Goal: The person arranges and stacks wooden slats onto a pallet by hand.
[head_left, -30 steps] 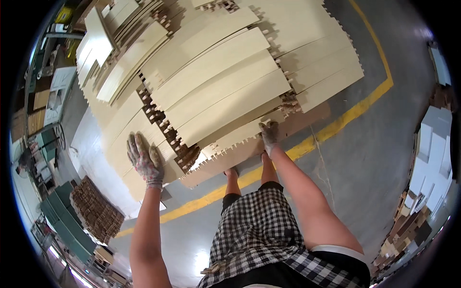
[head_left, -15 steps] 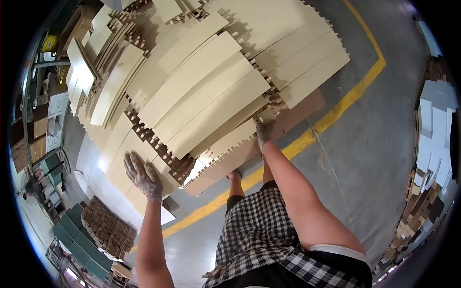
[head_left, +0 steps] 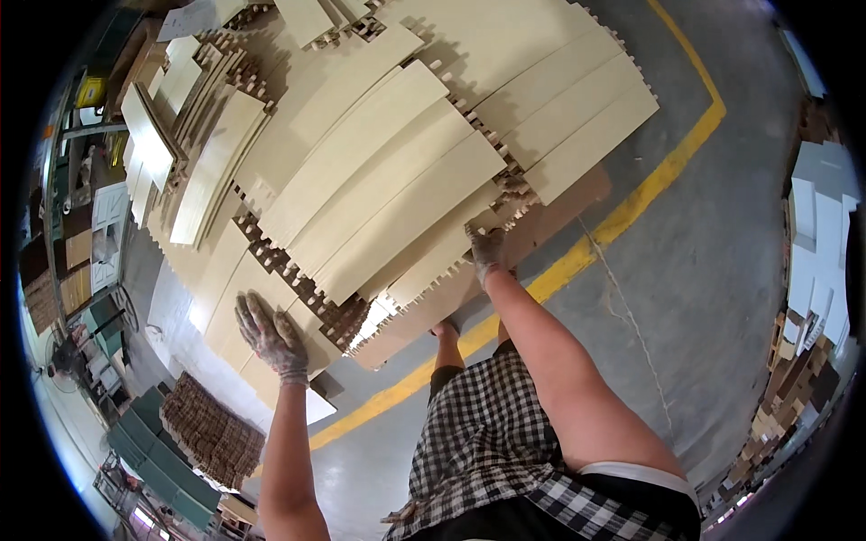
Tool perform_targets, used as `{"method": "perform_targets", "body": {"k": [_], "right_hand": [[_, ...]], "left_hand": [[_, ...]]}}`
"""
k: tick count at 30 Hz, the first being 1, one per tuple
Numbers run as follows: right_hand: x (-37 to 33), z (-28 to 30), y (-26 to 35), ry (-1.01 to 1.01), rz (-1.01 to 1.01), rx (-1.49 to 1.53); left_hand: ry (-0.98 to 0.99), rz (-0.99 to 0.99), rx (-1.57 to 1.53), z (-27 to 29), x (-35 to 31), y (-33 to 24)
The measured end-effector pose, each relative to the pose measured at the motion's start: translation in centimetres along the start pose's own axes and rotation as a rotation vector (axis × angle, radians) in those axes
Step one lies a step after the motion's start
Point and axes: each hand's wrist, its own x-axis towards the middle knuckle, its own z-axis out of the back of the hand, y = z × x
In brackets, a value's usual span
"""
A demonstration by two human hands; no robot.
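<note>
Pale cream wooden boards with rows of pegs along their ends lie stacked before me. My left hand [head_left: 271,339], in a thin smudged glove, is laid flat with its fingers stretched on the boards of the near left stack [head_left: 236,296]. At the near edge of the middle stack, my right hand [head_left: 487,249], gloved too, closes round the edge of a low cream board [head_left: 440,261]; its fingertips are partly in shadow. Wide boards [head_left: 397,209] lie higher, just beyond that board. A dark gap with pegs [head_left: 287,263] runs between the left and middle stacks.
More boards [head_left: 577,99] lie at the far right, beside a yellow floor line [head_left: 667,171]. Loose boards [head_left: 216,167] are piled at the far left. A brown corrugated bundle [head_left: 209,431] stands on the left floor. White panels [head_left: 816,243] and cartons line the right side.
My right hand has slid slightly left along the near edge of the middle stack. The left hand stays flat on its boards; the view has shifted a little.
</note>
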Motion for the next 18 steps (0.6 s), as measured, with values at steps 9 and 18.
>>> {"method": "perform_targets", "body": {"k": [9,18], "right_hand": [[-0.5,0.6,0.0,0.035,-0.173,0.127],[1.2,-0.3,-3.8,0.012,0.05,-0.095]], "left_hand": [[0.01,0.011,-0.02,0.2,0.0,-0.1],[0.015,0.009,-0.015,-0.2,0.0,0.1]]}}
